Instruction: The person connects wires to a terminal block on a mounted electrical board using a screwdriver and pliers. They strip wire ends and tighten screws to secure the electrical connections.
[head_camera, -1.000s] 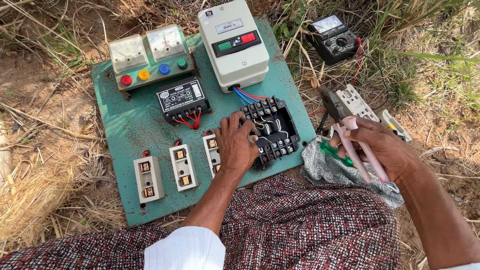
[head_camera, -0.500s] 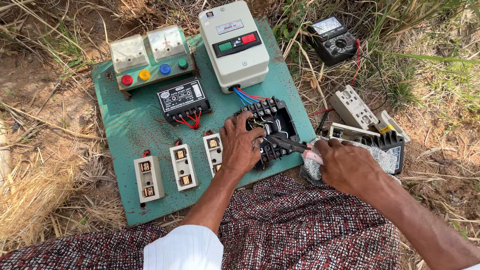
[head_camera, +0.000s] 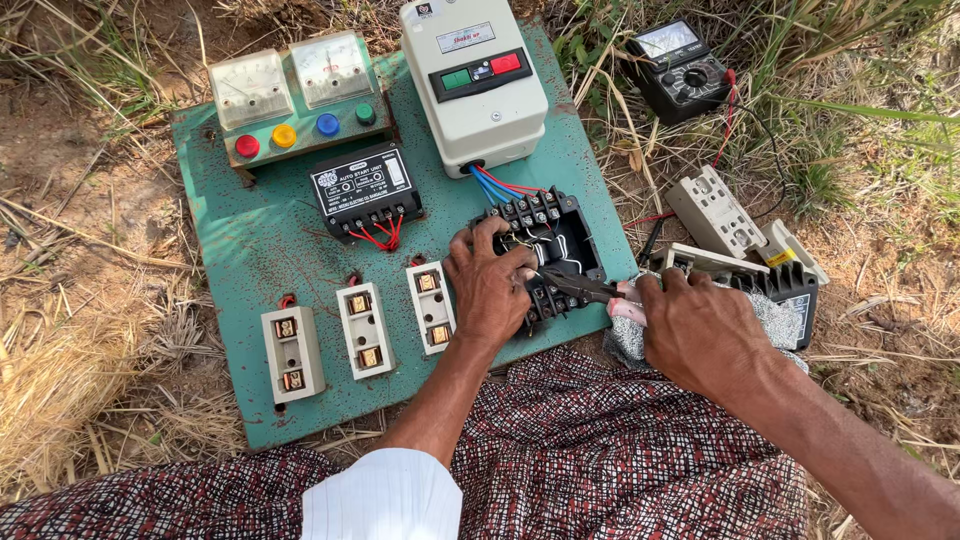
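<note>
A green panel board (head_camera: 250, 250) lies on the ground. My left hand (head_camera: 488, 285) rests on an open black terminal block (head_camera: 558, 250) near the board's right edge, fingers on its wires. My right hand (head_camera: 700, 330) grips pink-handled pliers (head_camera: 590, 290) whose dark jaws reach into the block. Above the block stands a cream starter box (head_camera: 475, 85) with a green and a red button; blue and red wires run down from it. A black relay unit (head_camera: 365, 190) sits to the left.
Two meters with coloured buttons (head_camera: 295, 95) sit at the board's top left; three white fuse holders (head_camera: 355, 335) at its bottom. A black multimeter (head_camera: 680, 70), white cover parts (head_camera: 715, 210) and a grey cloth (head_camera: 780, 310) lie in the grass at right. A patterned cloth (head_camera: 600, 460) covers my lap.
My right hand has come in from the right with the pliers, from over the loose parts to the terminal block. My left hand has stayed on the block.
</note>
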